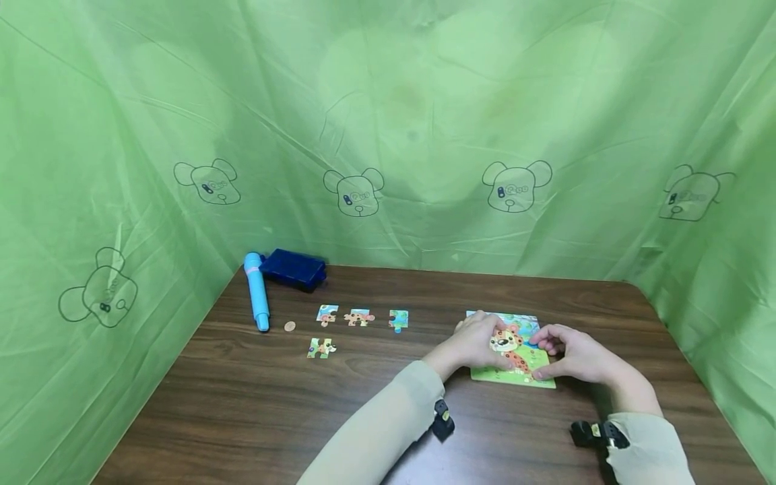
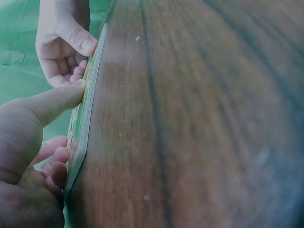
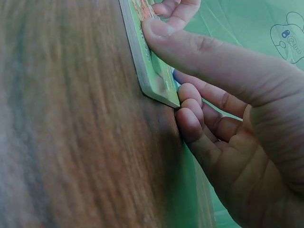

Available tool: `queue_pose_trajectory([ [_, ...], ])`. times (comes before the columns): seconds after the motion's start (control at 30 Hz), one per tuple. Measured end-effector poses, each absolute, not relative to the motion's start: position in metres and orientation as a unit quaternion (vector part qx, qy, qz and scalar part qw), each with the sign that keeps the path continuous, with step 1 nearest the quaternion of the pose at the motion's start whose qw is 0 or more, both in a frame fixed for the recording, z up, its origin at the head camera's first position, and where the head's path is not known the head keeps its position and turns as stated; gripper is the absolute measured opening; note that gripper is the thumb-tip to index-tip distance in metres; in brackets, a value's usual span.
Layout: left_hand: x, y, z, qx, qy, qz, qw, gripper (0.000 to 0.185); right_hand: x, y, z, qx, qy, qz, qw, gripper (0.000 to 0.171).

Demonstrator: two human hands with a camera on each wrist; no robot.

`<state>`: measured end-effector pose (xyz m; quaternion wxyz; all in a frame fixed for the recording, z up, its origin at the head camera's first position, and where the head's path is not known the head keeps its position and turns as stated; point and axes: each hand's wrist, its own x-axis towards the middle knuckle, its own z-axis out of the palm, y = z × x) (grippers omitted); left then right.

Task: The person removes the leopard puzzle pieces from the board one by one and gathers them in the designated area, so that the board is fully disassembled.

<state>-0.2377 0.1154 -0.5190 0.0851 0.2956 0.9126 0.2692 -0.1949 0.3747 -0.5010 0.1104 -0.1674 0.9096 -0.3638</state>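
A jigsaw puzzle (image 1: 516, 318) in a green-edged board lies on the right of the table, showing a spotted cartoon animal. My left hand (image 1: 475, 340) holds its left part, thumb across the picture and fingers curled at the far left. Over the right edge, my right hand (image 1: 578, 353) has its thumb on the green lower part and its index fingertip at a blue patch. In the right wrist view, the other right fingers (image 3: 190, 124) curl beside the board's edge. The left thumb (image 2: 59, 100) points towards the right hand in the left wrist view.
Several loose puzzle pieces (image 1: 360, 317) lie left of the board, one of them a green piece (image 1: 320, 348) nearer me. Beyond them are a small round disc (image 1: 289, 327), a blue microphone-shaped thing (image 1: 257, 293) and a dark blue box (image 1: 294, 267). Green curtain (image 1: 424, 135) surrounds the table.
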Motion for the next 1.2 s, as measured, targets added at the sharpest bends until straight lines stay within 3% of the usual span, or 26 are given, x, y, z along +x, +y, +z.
queue_pose_trajectory([
  [0.77,-0.2344,0.1148,-0.517,0.29,0.901,0.312,0.082,0.075,-0.1957,0.3723,-0.4983,-0.151,0.906,-0.369,0.142,0.063],
  [1.2,-0.2329,0.1151,-0.5171,0.307,0.893,0.323,0.068,0.075,-0.1959,0.369,-0.4998,-0.163,0.91,-0.362,0.119,0.058],
])
